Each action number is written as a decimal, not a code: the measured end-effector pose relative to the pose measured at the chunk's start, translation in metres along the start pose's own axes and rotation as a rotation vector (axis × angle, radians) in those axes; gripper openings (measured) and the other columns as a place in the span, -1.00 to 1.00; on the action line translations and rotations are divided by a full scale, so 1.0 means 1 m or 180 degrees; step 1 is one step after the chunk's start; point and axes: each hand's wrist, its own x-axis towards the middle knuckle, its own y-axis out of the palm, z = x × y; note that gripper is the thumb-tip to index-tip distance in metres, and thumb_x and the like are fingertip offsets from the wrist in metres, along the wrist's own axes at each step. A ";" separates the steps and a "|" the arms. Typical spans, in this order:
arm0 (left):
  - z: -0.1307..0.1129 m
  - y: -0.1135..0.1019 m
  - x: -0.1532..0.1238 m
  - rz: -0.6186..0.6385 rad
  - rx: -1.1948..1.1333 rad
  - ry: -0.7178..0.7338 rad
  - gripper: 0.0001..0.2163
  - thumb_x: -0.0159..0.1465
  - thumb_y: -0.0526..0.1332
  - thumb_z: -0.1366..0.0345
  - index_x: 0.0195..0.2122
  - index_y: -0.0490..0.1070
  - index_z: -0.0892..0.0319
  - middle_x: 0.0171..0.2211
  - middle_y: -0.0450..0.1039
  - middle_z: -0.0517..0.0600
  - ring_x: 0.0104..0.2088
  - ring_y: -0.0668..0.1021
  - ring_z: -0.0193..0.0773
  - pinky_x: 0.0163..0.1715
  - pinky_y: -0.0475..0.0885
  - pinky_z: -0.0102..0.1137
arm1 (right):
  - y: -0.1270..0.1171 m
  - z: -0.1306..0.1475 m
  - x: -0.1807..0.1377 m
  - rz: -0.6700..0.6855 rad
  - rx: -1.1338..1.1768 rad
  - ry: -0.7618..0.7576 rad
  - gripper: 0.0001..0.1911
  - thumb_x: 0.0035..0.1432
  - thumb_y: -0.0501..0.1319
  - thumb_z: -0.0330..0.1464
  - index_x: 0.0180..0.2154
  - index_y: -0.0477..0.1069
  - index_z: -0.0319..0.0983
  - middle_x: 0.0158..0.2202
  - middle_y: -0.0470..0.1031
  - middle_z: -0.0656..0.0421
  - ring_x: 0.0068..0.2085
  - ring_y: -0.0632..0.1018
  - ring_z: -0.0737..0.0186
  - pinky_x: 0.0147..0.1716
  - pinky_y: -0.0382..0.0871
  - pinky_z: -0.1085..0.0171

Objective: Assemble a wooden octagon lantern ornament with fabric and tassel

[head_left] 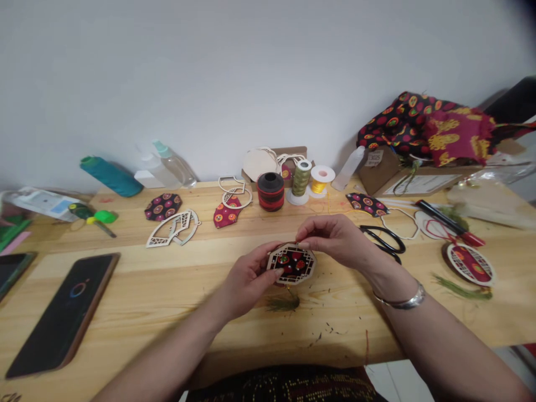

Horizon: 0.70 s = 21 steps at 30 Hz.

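An octagonal sachet (pixel 297 268) with a pale wooden lattice frame over dark patterned fabric is held above the table. My left hand (pixel 251 282) grips its left side, thumb on the front face. At its top edge, my right hand (pixel 330 237) pinches with thumb and forefinger; what lies between those fingertips is too small to make out. A green tassel (pixel 285 301) hangs below the sachet. Black-handled scissors (pixel 383 243) lie just right of my right hand, partly hidden by it.
Thread spools (pixel 271 192) stand near the wall. Wooden frames (pixel 173 229) and fabric pieces (pixel 162 206) lie to the left, beyond a phone (pixel 65 312). At right are a finished round sachet (pixel 469 263), a red-and-black marker (pixel 450 223) and a cardboard box (pixel 419 181) with cloth.
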 end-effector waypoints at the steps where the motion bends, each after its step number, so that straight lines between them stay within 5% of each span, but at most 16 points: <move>1: 0.000 0.000 0.000 0.0002 0.0012 0.0004 -0.62 0.17 0.24 0.36 0.04 0.33 0.14 -0.05 0.51 0.07 -0.09 0.56 -0.18 -0.07 0.46 -0.17 | 0.000 0.000 0.000 -0.0007 0.0005 -0.0001 -0.83 -0.15 0.39 -0.34 -0.44 0.51 -0.27 -0.51 0.49 0.22 -0.48 0.44 0.39 -0.47 0.33 0.34; 21: 0.002 -0.001 0.001 0.0027 -0.0047 0.0020 -0.63 0.18 0.24 0.41 0.03 0.34 0.08 -0.05 0.51 -0.01 -0.09 0.55 -0.27 -0.05 0.44 -0.24 | 0.000 0.001 -0.001 0.0036 -0.0066 -0.0174 -0.90 -0.09 0.36 -0.39 -0.43 0.54 -0.26 -0.48 0.51 0.20 -0.46 0.45 0.39 -0.44 0.34 0.32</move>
